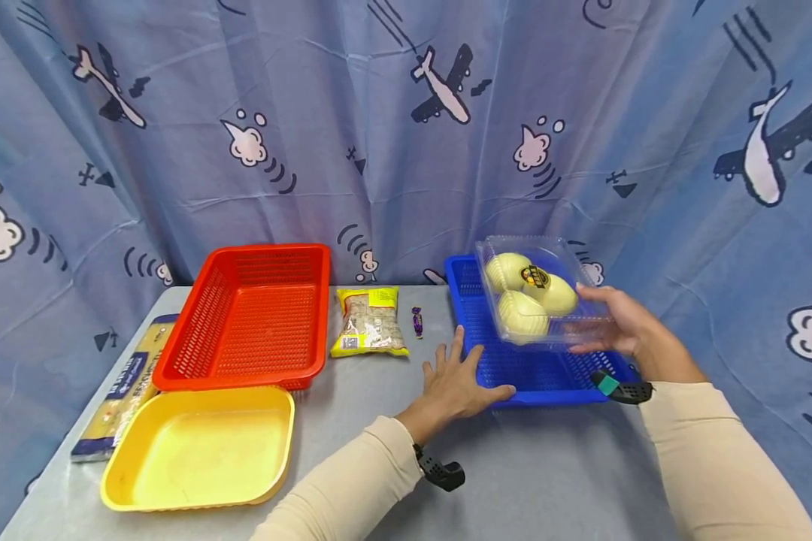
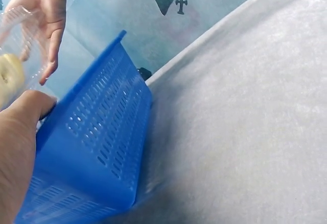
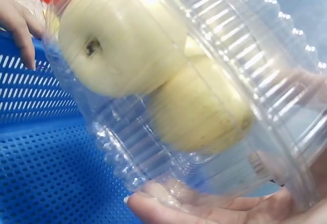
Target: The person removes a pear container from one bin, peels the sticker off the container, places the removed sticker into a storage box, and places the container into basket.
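Observation:
My right hand [image 1: 619,323] grips the right side of a clear plastic clamshell box [image 1: 555,252], thumb and fingers on either side of it. Several pale yellow round fruits [image 1: 522,314] sit inside, one bearing a dark label [image 1: 535,277]. The box is tilted and held over a blue perforated basket [image 1: 528,376]. My left hand [image 1: 452,382] is spread at the basket's near left corner, fingers at the left rim and thumb along the front one. In the left wrist view, the thumb [image 2: 31,106] lies at the rim.
A red basket [image 1: 271,330] stands at the left, behind a yellow tray [image 1: 206,451]. Beside them lies a long gold-and-blue package [image 1: 131,376]. A yellow snack bag [image 1: 371,321] and a purple-wrapped candy [image 1: 417,321] lie between the baskets. A blue curtain [image 1: 379,150] hangs behind the table.

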